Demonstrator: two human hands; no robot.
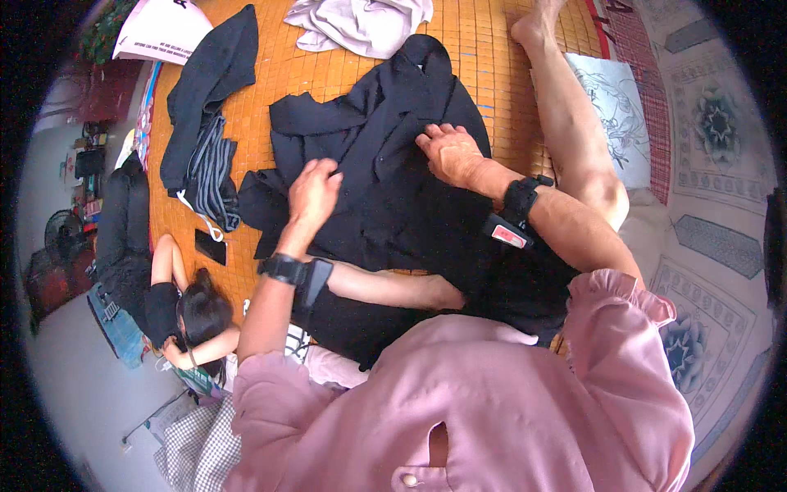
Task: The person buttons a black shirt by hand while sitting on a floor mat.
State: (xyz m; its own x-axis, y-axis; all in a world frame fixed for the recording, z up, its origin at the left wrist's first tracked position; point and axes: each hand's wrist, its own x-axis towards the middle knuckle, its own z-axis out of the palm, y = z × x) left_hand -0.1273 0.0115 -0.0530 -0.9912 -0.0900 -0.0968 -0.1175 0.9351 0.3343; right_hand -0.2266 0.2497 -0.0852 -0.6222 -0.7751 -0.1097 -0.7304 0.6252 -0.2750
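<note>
A black collared shirt (373, 156) lies spread and creased on the woven mat in front of me. Over its left part is my left hand (314, 195), fingers curled together; whatever they may pinch is too small to make out. My right hand (452, 154) rests on the shirt's upper right part, its fingers slightly bent and apart. More black cloth (516, 283) covers my lap, and where it parts from the shirt cannot be told.
A dark garment (209, 86) and a striped grey cloth (211, 176) lie left, near a black phone (211, 246). Pale cloth (361, 23) lies on the mat (500, 90) at the far side. Another person (193, 316) lies at left. My bare leg (574, 123) stretches out right, beside a printed pillow (611, 115).
</note>
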